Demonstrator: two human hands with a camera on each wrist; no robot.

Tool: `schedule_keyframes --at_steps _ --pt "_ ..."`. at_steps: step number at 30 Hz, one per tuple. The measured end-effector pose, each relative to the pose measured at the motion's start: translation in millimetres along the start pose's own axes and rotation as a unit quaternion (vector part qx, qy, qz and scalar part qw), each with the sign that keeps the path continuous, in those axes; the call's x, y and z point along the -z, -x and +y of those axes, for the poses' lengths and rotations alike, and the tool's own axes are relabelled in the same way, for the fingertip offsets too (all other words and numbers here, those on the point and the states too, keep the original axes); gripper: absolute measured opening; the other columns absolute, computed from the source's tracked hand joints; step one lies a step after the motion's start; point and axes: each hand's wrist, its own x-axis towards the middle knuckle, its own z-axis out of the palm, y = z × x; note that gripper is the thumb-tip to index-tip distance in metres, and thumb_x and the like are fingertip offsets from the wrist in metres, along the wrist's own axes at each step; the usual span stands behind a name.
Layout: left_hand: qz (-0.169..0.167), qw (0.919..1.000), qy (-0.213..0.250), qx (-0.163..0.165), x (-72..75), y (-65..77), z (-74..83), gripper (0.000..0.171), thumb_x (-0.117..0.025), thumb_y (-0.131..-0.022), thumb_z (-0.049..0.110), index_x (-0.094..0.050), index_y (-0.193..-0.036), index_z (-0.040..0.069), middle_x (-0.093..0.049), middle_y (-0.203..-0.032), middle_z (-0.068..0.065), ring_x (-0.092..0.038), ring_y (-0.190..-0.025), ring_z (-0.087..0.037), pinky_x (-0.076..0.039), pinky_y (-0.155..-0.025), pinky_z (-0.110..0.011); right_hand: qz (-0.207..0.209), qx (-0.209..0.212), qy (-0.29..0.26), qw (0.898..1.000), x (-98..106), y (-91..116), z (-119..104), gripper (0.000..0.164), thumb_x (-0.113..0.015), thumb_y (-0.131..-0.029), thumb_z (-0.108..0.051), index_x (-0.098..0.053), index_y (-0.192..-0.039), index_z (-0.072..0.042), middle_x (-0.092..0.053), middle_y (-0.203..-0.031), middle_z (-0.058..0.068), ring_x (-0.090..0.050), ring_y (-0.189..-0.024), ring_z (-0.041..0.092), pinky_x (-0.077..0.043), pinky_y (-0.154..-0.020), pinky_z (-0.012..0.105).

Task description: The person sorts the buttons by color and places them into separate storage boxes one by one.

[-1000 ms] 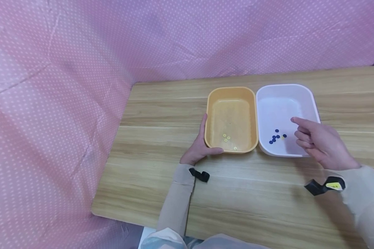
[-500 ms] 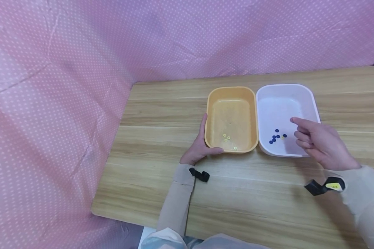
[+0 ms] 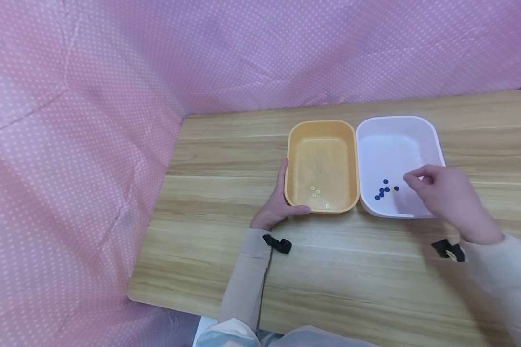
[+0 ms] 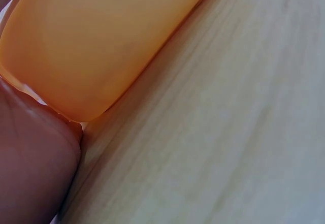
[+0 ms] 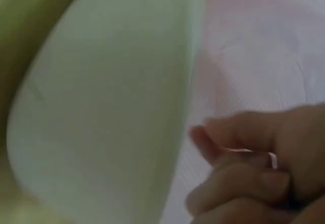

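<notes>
In the head view my left hand [image 3: 274, 207] rests against the near left corner of an orange tub [image 3: 292, 149]. Its fingers lie along the side and its thumb along the front rim. Several small yellow buttons [image 3: 314, 195] lie in that tub. My right hand [image 3: 451, 197] hovers over the right side of a white tub [image 3: 390, 154], thumb and index fingertips together, the other fingers curled. Nothing shows between those fingertips [image 5: 199, 131] in the blurred right wrist view. Several dark blue buttons [image 3: 381, 194] and a yellow button [image 3: 393, 191] lie in the white tub, left of this hand.
Both tubs stand side by side, rims almost touching, on a wooden table [image 3: 226, 178]. A pink dotted cloth [image 3: 252, 53] hangs behind the table and to its left. Black straps [image 3: 280, 244] circle both wrists.
My right hand has turned at the wrist, and its index finger has gone from pointing left to bending down towards the thumb. The left hand, tubs and buttons stay put.
</notes>
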Motion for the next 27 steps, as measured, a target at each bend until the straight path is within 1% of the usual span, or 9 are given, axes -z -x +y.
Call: schedule_keyframes --at_steps 1,2,4,6,10,14,18,23,27 --pt "0.001 1.0000 -0.002 0.000 0.1 -0.1 -0.1 0.130 -0.078 -0.066 -0.009 0.014 -0.149 0.030 -0.005 -0.157 -0.002 -0.035 -0.130 -0.028 -0.022 -0.110 -0.034 0.011 0.019 0.071 0.997 -1.7 -0.9 -0.1 0.043 -0.051 -0.094 -0.042 -0.066 -0.107 -0.003 -0.055 -0.065 0.003 -0.045 -0.059 0.021 -0.032 -0.046 0.033" --pt "0.003 1.0000 -0.004 0.000 0.2 -0.2 -0.3 0.130 -0.078 -0.066 -0.009 0.013 -0.149 0.030 -0.005 -0.157 -0.002 -0.035 -0.130 -0.027 -0.022 -0.110 -0.034 0.015 0.039 0.120 0.992 -3.5 -2.2 -0.1 0.038 -0.051 -0.095 -0.035 -0.067 -0.105 -0.001 -0.058 -0.068 0.005 -0.048 -0.061 0.022 -0.033 -0.046 0.032" --pt "0.004 1.0000 -0.006 -0.001 0.6 -0.7 -1.2 0.130 -0.079 -0.066 -0.008 0.013 -0.149 0.030 -0.005 -0.157 -0.002 -0.034 -0.131 -0.028 -0.020 -0.111 -0.035 -0.010 0.066 0.177 0.982 -5.7 -5.1 0.7 0.029 -0.052 -0.093 -0.023 -0.068 -0.101 0.000 -0.061 -0.066 0.010 -0.049 -0.057 0.022 -0.034 -0.044 0.034" --pt "0.005 1.0000 -0.005 -0.002 0.8 -0.9 -2.1 0.130 -0.079 -0.065 -0.008 0.012 -0.149 0.032 -0.005 -0.157 -0.003 -0.032 -0.132 -0.030 -0.018 -0.111 -0.037 -0.042 0.084 0.211 0.973 -7.5 -8.0 1.2 0.025 -0.054 -0.090 -0.017 -0.069 -0.101 0.000 -0.065 -0.077 0.017 -0.053 -0.060 0.024 -0.038 -0.044 0.037" --pt "-0.001 1.0000 0.008 -0.004 1.1 -1.3 -3.5 0.130 -0.079 -0.066 -0.009 0.011 -0.149 0.036 -0.002 -0.157 -0.006 -0.030 -0.133 -0.036 -0.017 -0.111 -0.041 -0.067 0.107 0.235 0.964 -10.2 -12.8 2.4 0.023 -0.058 -0.086 -0.011 -0.070 -0.102 0.001 -0.065 -0.098 0.027 -0.060 -0.071 0.031 -0.043 -0.047 0.042" --pt "-0.005 0.9999 0.012 -0.004 1.3 -1.7 -3.4 0.130 -0.078 -0.066 -0.010 0.010 -0.148 0.038 -0.001 -0.157 -0.006 -0.029 -0.133 -0.037 -0.018 -0.111 -0.042 -0.059 0.124 0.235 0.962 -12.5 -14.9 3.8 0.022 -0.061 -0.085 -0.009 -0.071 -0.102 -0.001 -0.064 -0.101 0.028 -0.062 -0.075 0.032 -0.044 -0.047 0.040" --pt "-0.005 0.9999 0.006 -0.011 1.3 -2.5 -2.7 0.130 -0.079 -0.065 -0.009 0.010 -0.148 0.037 -0.001 -0.158 -0.006 -0.029 -0.133 -0.036 -0.017 -0.112 -0.042 -0.056 0.132 0.233 0.962 -13.8 -16.7 6.4 0.021 -0.062 -0.084 -0.008 -0.072 -0.101 -0.002 -0.065 -0.101 0.026 -0.062 -0.076 0.032 -0.044 -0.047 0.039" --pt "-0.014 0.9996 0.017 -0.018 1.7 -2.5 -3.6 0.131 -0.080 -0.065 -0.008 0.012 -0.149 0.034 0.000 -0.157 -0.007 -0.027 -0.134 -0.038 -0.018 -0.110 -0.046 -0.051 0.140 0.239 0.959 -16.9 -19.7 9.9 0.019 -0.062 -0.083 -0.007 -0.073 -0.099 -0.004 -0.066 -0.100 0.025 -0.062 -0.078 0.032 -0.046 -0.050 0.042" --pt "-0.019 0.9993 0.026 -0.020 1.9 -1.7 -5.5 0.131 -0.079 -0.066 -0.010 0.011 -0.148 0.037 0.003 -0.157 -0.005 -0.024 -0.135 -0.037 -0.019 -0.110 -0.046 -0.050 0.146 0.245 0.957 -19.6 -21.3 10.2 0.020 -0.061 -0.082 -0.004 -0.074 -0.097 -0.004 -0.066 -0.100 0.024 -0.063 -0.082 0.034 -0.049 -0.056 0.046"
